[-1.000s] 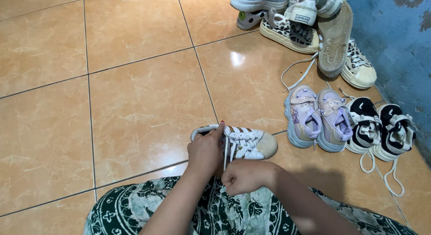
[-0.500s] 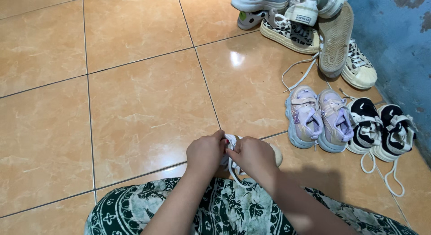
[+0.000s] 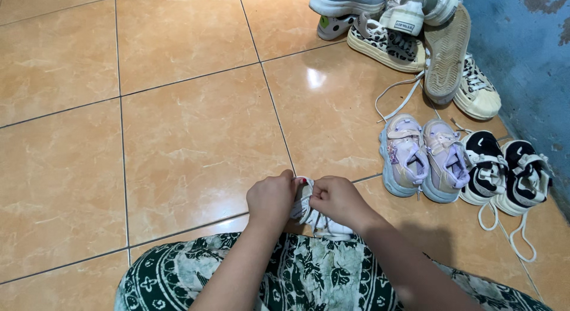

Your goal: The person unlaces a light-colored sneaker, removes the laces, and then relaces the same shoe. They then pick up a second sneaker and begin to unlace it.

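Note:
A small white sneaker (image 3: 320, 223) with white laces lies on the tan tiled floor (image 3: 190, 139) just in front of my lap. My left hand (image 3: 272, 199) and my right hand (image 3: 337, 199) are both closed over its top, fingertips meeting at the laces, and they hide most of the shoe. Only part of its side and a bit of lace show below my hands. My legs under green patterned cloth (image 3: 309, 275) fill the bottom of the view.
To the right stand a lilac pair of child's sneakers (image 3: 423, 156) and a black and white pair (image 3: 504, 173) with loose laces. A pile of several larger shoes (image 3: 409, 32) lies at the top right beside a blue wall (image 3: 522, 55).
My right hand rose from my lap to the sneaker's top, meeting my left hand at the laces. The shoe, plainly seen a second ago, is now mostly covered.

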